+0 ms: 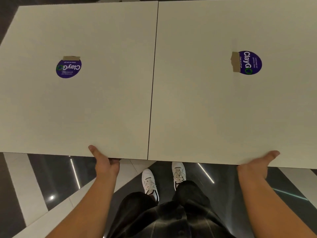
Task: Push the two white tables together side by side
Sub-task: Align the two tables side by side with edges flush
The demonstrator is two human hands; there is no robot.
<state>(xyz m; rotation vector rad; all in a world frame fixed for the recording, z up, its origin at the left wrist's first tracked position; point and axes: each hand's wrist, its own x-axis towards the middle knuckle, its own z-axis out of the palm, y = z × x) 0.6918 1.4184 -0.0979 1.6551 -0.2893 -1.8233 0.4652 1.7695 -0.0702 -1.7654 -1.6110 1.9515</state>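
White laminate fills most of the frame: the left table (77,100) takes the left half, the right table (231,109) the right half, and they meet along a thin dark seam (152,83) running from top centre down to the near edge. The seam looks even and hairline all the way, so I judge the push essentially done; at most a small squaring-up is left, since the near edges look almost flush where they meet.

My left hand (105,162) grips the near edge of the left table at lower centre-left, thumb lying on top, fingers curled under and out of sight. Each top carries a round purple ClayGo sticker, the left sticker (68,68) in the upper left, the right sticker (250,62) in the upper right, each with a torn strip of brown tape at one edge. My right hand (253,166) holds the near edge of the right table at lower right, thumb on top, fingers hidden beneath.

Hidden: the table legs and bases, so I cannot tell whether they touch below. The far corners and the right table's outer side are cut off by the frame. The small print on the stickers is unreadable.
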